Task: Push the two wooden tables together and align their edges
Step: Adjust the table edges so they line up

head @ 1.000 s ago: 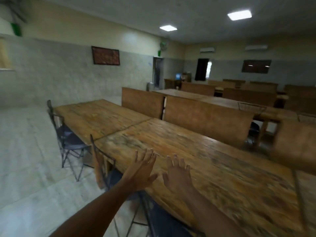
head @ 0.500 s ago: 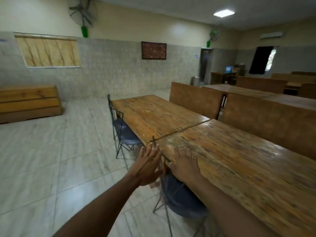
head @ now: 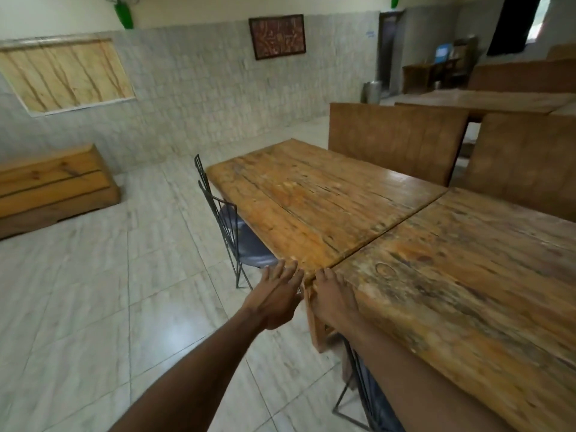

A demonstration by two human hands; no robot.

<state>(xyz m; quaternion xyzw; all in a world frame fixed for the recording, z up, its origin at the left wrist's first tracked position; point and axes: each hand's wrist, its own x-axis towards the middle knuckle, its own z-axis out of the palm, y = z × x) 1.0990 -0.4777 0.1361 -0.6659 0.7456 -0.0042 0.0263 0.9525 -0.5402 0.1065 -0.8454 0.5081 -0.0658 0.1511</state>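
Left hand (head: 276, 296): fingers extended and together, flat and holding nothing, fingertips touching the near corner edge of the far wooden table (head: 314, 210). Right hand (head: 332, 299): fingers spread loosely, laid on the near corner of the near wooden table (head: 467, 275); whether it curls under the edge cannot be told. The two tables stand end to end, a thin dark seam (head: 386, 227) between them, tops level, near edges meeting close by the hands. Wire-backed chair (head: 232, 232) with dark seat, tucked at the far table's near side, just left of the left hand. Second chair (head: 363, 397) under the near table, mostly hidden by the right forearm and cut off at the lower edge. Wooden bench backs (head: 396, 140) along the tables' far side. Pale tiled floor (head: 93, 291); wooden crate (head: 53, 188) at the left wall; framed picture (head: 277, 35) on the tiled wall. Table legs largely out of sight.
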